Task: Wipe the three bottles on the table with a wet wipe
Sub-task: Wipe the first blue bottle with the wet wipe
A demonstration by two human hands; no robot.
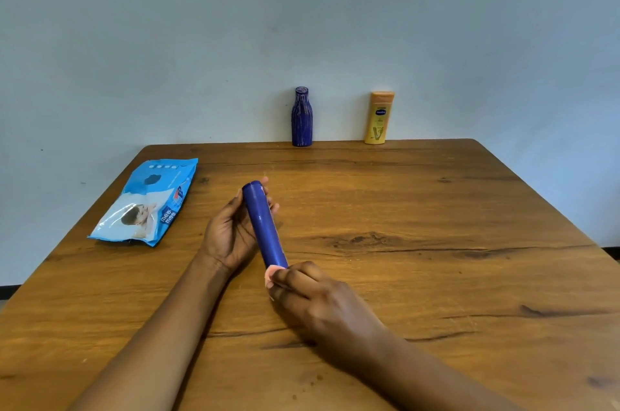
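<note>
1. The long blue bottle was held slanting over the table, just right of the pack of wipes, with its far end pointing away from the person.
2. The left hand cradled the far half from the pack's side. Its fingers were curled under and round the barrel, and the tips showed on the side away from the pack.
3. The right hand had its fingers bunched together and clamped on a wet wipe at the bottle's near end. Only a pale corner of the wipe showed, so it seemed to wrap the end, though the knuckles hid how far round it went.
4. To do this step well, the right hand would best draw the wipe along the whole barrel, away from the person, pressing evenly.
5. The left hand should turn the bottle a little between strokes so that every side meets the wipe.
6. The part under the left palm would probably be missed unless that grip moved along the barrel.
7. A damp barrel turns slippery, so a firm hold mattered.
8. Two more bottles waited well beyond the pack and to its right, by the wall: a ribbed blue bottle and a yellow bottle, both upright. Refolding the wipe to a fresh face would suit them.
</note>
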